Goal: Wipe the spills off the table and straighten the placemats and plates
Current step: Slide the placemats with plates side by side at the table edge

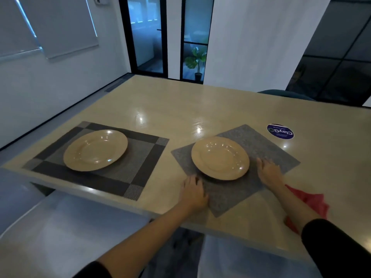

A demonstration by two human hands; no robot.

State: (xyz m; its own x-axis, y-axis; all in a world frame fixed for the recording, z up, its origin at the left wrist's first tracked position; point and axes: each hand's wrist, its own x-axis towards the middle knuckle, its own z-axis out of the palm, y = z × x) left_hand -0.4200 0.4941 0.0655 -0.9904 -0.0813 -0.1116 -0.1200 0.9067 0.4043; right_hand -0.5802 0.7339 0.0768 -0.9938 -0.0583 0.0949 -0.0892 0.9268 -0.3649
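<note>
A grey felt placemat (267, 145) lies skewed like a diamond on the beige table (180, 109), with a tan plate (220, 158) on it. My left hand (193, 192) presses flat on the mat's near-left edge. Just right of the plate, my right hand (269, 172) lies flat on the mat. Neither hand holds anything. To the left, a dark woven placemat (140, 163) with grey corners lies nearly parallel to the table edge and carries a second tan plate (95, 150). A red cloth (315, 201) lies on the table under my right forearm.
A round purple sticker (280, 131) is on the table beyond the grey mat. A dark chair back (285, 93) stands at the far edge. The table's near edge runs just below my hands. A potted plant (197, 59) stands behind glass doors.
</note>
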